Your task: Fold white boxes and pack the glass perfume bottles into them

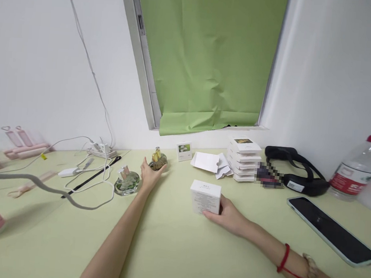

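Observation:
My left hand [150,175] reaches forward with its fingers and thumb curled around the sides of a glass perfume bottle [159,162] with gold tops. The hand hides part of that bottle. Closer to me, beside my left wrist, stands another perfume bottle [127,183] with a pinkish cap and a green pattern in the glass. My right hand [229,214] grips a small white box [205,198] by its right side. Printed text covers the box's front, and it looks upright.
A flower-picture card box [184,152] stands by the wall, near opened white cartons [205,161] and a stack of white boxes [244,159]. Rightward are a black headset [305,179], a phone [331,229] and a water bottle [353,175]. Cables [105,168] and pink items [25,149] lie left.

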Available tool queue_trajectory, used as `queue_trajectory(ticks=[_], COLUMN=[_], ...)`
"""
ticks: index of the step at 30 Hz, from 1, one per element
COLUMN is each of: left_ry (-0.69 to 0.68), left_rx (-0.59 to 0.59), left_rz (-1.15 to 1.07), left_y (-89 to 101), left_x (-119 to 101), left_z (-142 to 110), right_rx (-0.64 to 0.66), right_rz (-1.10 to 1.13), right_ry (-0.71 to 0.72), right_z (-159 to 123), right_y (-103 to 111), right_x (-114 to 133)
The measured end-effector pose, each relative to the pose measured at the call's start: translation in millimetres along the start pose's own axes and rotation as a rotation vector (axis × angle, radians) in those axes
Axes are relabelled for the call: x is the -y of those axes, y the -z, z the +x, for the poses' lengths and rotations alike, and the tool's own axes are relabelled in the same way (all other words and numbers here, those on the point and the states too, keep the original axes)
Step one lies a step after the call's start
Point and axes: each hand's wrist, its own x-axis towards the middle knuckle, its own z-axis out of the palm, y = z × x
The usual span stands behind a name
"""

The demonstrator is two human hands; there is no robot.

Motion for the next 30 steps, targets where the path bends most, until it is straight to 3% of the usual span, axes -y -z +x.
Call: queue_trajectory(ticks=[12, 17, 25, 28, 30], left_ry=[0.012, 0.096, 0.050, -0.022, -0.142], left_rx=[-0.430, -0.480, -0.412, -0.495, -0.590], left_rz=[0.139, 0.097, 0.116, 0.092, 0.103], left_y=[-41.2, -49.1, -52.2, -54.5, -55.3], left_x=[-29, -36, -30, -27, -27], left_z=[6, 14, 25, 24, 20], right_rx=[-0.031, -0.019, -0.022, -0.013, -0.026], right_rz=[0.058, 0.088, 0.079, 0.048, -0.035], right_ry=[0.043, 0.063, 0.058, 0.073, 0.080], right_z=[7, 8, 6, 7, 8], right_y=[-5, -4, -4, -1, 2], right_x=[-9, -10, -8, -7, -5])
